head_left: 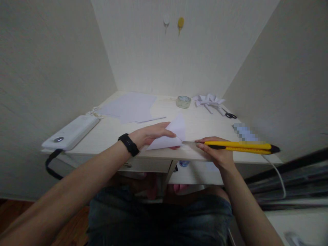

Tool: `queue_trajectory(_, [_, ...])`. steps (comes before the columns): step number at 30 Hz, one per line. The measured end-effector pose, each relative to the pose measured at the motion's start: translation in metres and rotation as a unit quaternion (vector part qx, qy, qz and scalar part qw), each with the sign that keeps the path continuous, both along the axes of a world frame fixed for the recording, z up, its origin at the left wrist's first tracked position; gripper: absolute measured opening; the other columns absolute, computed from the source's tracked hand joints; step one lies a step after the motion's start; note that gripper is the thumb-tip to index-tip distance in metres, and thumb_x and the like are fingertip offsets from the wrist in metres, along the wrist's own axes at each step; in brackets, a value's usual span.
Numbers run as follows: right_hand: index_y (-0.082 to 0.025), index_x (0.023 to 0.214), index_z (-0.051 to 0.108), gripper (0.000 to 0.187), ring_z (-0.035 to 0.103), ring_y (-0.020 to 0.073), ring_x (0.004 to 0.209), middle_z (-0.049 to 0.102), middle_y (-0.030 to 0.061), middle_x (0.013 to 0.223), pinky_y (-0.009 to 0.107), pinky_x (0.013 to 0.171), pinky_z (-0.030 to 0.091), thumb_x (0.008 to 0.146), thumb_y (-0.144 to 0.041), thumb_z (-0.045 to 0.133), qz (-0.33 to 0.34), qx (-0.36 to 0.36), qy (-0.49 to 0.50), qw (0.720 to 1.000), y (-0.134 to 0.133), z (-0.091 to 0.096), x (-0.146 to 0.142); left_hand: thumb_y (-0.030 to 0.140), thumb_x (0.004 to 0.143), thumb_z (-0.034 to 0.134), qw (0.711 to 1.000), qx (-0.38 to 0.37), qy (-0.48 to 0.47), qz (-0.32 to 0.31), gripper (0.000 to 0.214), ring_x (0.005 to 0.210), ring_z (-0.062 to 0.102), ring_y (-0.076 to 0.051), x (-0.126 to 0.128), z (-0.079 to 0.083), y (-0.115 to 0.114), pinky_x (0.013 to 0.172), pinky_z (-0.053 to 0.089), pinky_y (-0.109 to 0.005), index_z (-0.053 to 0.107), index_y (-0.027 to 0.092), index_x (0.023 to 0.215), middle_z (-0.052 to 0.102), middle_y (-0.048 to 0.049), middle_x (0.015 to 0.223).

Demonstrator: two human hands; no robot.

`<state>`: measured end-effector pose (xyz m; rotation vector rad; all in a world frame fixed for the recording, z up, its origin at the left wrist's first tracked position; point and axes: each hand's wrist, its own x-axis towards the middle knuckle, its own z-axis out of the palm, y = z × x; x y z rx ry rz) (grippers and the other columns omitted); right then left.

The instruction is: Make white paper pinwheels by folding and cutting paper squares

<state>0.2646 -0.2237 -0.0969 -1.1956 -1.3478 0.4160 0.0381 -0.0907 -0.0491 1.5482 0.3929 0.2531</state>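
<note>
Head view: nearest are the person's denim shorts, below the front edge of the desk. A watch circles the left wrist. Just over that edge, the right hand is closed about the front of a yellow knife, thumb and forefinger pressed together close to the blade. The left hand pinches the folded paper, thumb on top and fingertips showing beneath. What matters most is how these two meet: the paper lies to the left of the right hand's grip, the knife's long axis runs nearly level from right to left, and the blade points straight at the paper's right corner. The tip meets that corner, though whether it sits between the layers cannot be told. The left hand is nearer the paper; its thumb stops just short of the tip. Beyond, a white case rests at the desk's left end and a blurred-out item at its right. Farther back come loose sheets, scissors, a tape roll and paper strips, then two hooks on the wall.
</note>
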Motion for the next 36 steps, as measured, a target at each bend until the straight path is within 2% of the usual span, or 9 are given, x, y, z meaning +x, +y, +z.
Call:
queue_trajectory(3, [-0.024,0.08,0.077,0.015,0.072,0.0227,0.078,0.077,0.0039,0.083,0.034,0.071,0.059,0.068,-0.029,0.084,0.0,0.011,0.032,0.999,0.0019,-0.0026,0.0005,0.019,0.078,0.068,0.993,-0.115,-0.035,0.002,0.068,0.091,0.071,-0.028,-0.0012,-0.004,0.0026,0.083,0.054,-0.049,0.039,0.023,0.139,0.068,-0.015,0.115])
queue_trajectory(6, [-0.024,0.081,0.077,0.015,0.072,0.0228,0.079,0.077,0.0041,0.084,0.034,0.073,0.059,0.068,-0.028,0.084,0.0,0.012,0.036,0.999,0.0019,-0.0023,0.0002,0.015,0.075,0.071,0.988,-0.144,-0.05,0.014,0.068,0.086,0.071,-0.027,-0.0016,-0.0045,0.0026,0.082,0.055,-0.047,0.042,0.02,0.136,0.07,-0.0149,0.109])
queue_trajectory(11, [-0.025,0.08,0.077,0.014,0.072,0.0236,0.08,0.077,0.0041,0.085,0.035,0.074,0.059,0.069,-0.028,0.084,-0.005,0.015,0.031,0.999,0.001,-0.001,-0.0003,0.014,0.072,0.073,0.99,-0.137,-0.046,0.007,0.044,0.084,0.071,-0.023,-0.0014,-0.003,0.0023,0.083,0.054,-0.042,0.06,0.013,0.115,0.073,-0.0128,0.101])
queue_trajectory(15, [-0.024,0.081,0.077,0.015,0.072,0.0237,0.079,0.077,0.0046,0.084,0.035,0.073,0.06,0.068,-0.029,0.084,0.001,0.014,0.041,0.999,0.0014,-0.0018,0.0,0.014,0.073,0.071,0.993,-0.115,-0.021,-0.002,0.03,0.081,0.07,-0.022,-0.0015,-0.0029,0.0023,0.083,0.053,-0.039,0.068,0.011,0.102,0.075,-0.0107,0.092])
queue_trajectory(24, [-0.025,0.079,0.076,0.018,0.072,0.0212,0.076,0.077,0.0031,0.081,0.035,0.074,0.06,0.065,-0.027,0.086,0.046,0.036,0.156,0.986,0.0017,0.0017,-0.003,0.008,0.071,0.069,0.991,-0.131,-0.024,0.016,0.031,0.081,0.071,-0.022,-0.0016,-0.0029,-0.0003,0.085,0.052,-0.04,0.069,0.009,0.103,0.075,-0.0133,0.096])
queue_trajectory(29, [-0.024,0.08,0.077,0.018,0.072,0.0223,0.077,0.077,0.004,0.082,0.035,0.073,0.06,0.065,-0.027,0.086,0.026,0.009,0.104,0.994,0.0021,-0.0008,-0.0006,0.007,0.072,0.067,0.991,-0.129,-0.03,0.01,0.029,0.079,0.071,-0.021,-0.0018,-0.0036,-0.0001,0.083,0.053,-0.038,0.068,0.008,0.101,0.075,-0.0129,0.092])
queue_trajectory(36, [-0.025,0.08,0.077,0.016,0.072,0.0236,0.081,0.077,0.0035,0.084,0.036,0.074,0.06,0.066,-0.027,0.085,0.024,0.005,0.065,0.998,0.0024,-0.0033,0.001,0.007,0.073,0.068,0.989,-0.143,-0.031,0.002,0.031,0.081,0.072,-0.022,-0.0012,-0.0057,0.0014,0.082,0.055,-0.037,0.068,0.007,0.103,0.074,-0.0154,0.096])
